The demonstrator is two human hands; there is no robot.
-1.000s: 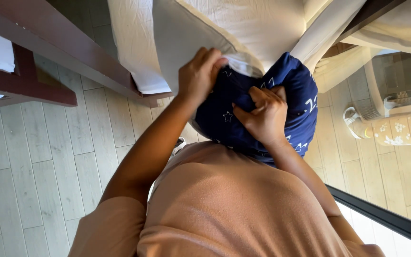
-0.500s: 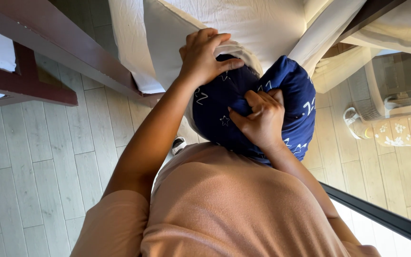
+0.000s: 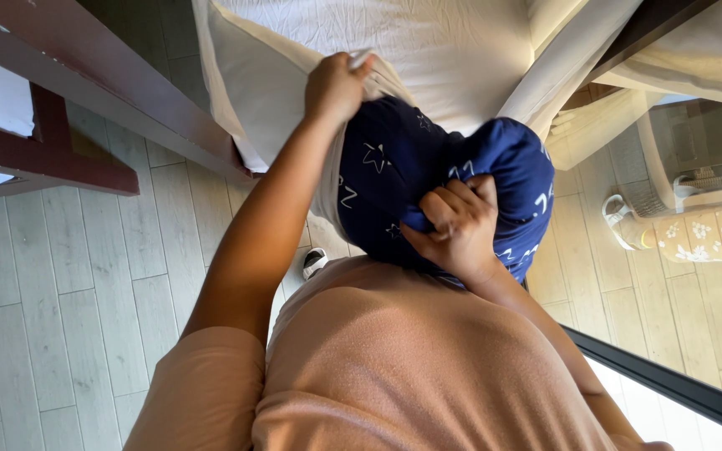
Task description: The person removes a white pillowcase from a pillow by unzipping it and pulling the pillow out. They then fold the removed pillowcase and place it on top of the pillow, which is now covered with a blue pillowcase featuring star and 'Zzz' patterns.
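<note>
The navy pillowcase (image 3: pixel 394 167), printed with small white stars, is held against the person's chest, above the pale wood floor (image 3: pixel 68 276) and just in front of the bed (image 3: pixel 394 42). A pillow seems to sit partly inside it, with pale fabric showing at the upper edge.

The left hand (image 3: pixel 336 83) is closed around that upper edge, pinching pale cloth. The right hand (image 3: pixel 453 225) is clenched on a bunched fold of navy fabric lower down.

The bundle looks light, soft and limp. It gathers wherever it is squeezed and should sag away from any single hold. The cloth does not look slippery or breakable. The hem and the corners look like the surest places to take hold.
</note>
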